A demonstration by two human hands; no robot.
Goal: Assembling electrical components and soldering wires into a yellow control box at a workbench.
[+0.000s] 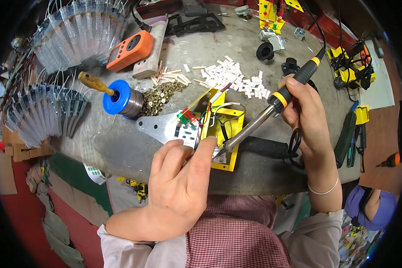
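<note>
My right hand (306, 107) grips the black and yellow handle of a soldering iron (254, 126). The iron slants down to the left, its tip inside the front part of an open yellow box (235, 138). Red, black and white wires (219, 109) run out of the box. My left hand (181, 183) has its fingers curled at the box's near left corner; what they pinch is hidden beneath them. Beside these fingers lies a flat silver metal plate (158, 127) attached or set against the box. A black grip-like bar (265, 147) extends from the box's right side.
Behind the box lie white sleeves (236, 76) and a heap of small brass-coloured parts (158, 99). A blue solder spool (118, 98) holds a wooden-handled tool. An orange meter (130, 50) and bundled wrapped strips (80, 35) stand left. Another person's purple sleeve (382, 207) shows right.
</note>
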